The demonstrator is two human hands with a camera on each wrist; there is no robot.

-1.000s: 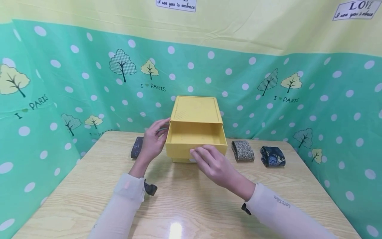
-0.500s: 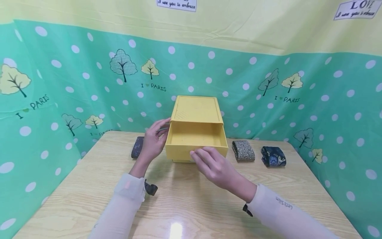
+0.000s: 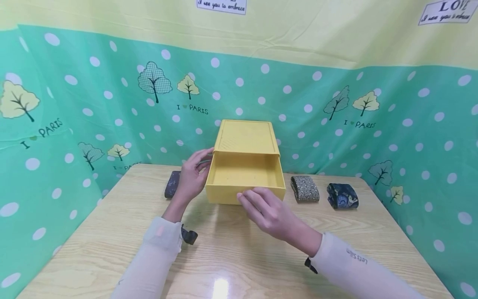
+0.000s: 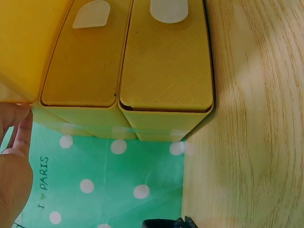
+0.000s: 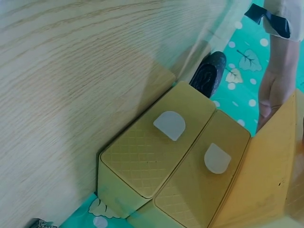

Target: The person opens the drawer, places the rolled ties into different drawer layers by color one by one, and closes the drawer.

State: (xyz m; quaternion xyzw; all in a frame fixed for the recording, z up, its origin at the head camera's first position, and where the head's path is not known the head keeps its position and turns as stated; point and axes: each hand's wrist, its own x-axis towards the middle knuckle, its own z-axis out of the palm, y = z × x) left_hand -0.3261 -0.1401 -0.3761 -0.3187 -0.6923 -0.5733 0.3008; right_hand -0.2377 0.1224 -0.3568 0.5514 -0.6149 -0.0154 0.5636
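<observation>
A yellow plastic drawer cabinet (image 3: 246,137) stands at the back middle of the wooden table (image 3: 231,253). Its top drawer (image 3: 244,182) is pulled out towards me and looks empty. My right hand (image 3: 261,203) grips the drawer's front edge, fingers curled over it. My left hand (image 3: 192,176) presses flat against the cabinet's left side, and its fingers (image 4: 16,133) touch the yellow corner in the left wrist view. The right wrist view shows two lower drawer fronts with white handles (image 5: 170,124) beneath the pulled-out drawer's underside (image 5: 266,166).
A dark rolled cloth (image 3: 171,184) lies left of the cabinet behind my left hand. A speckled roll (image 3: 305,189) and a dark blue roll (image 3: 342,196) lie to its right. Green dotted fabric walls (image 3: 410,137) close off three sides of the table.
The top drawer has slid further out towards me, with my right hand moving back along with it. My left hand has stayed against the cabinet's side.
</observation>
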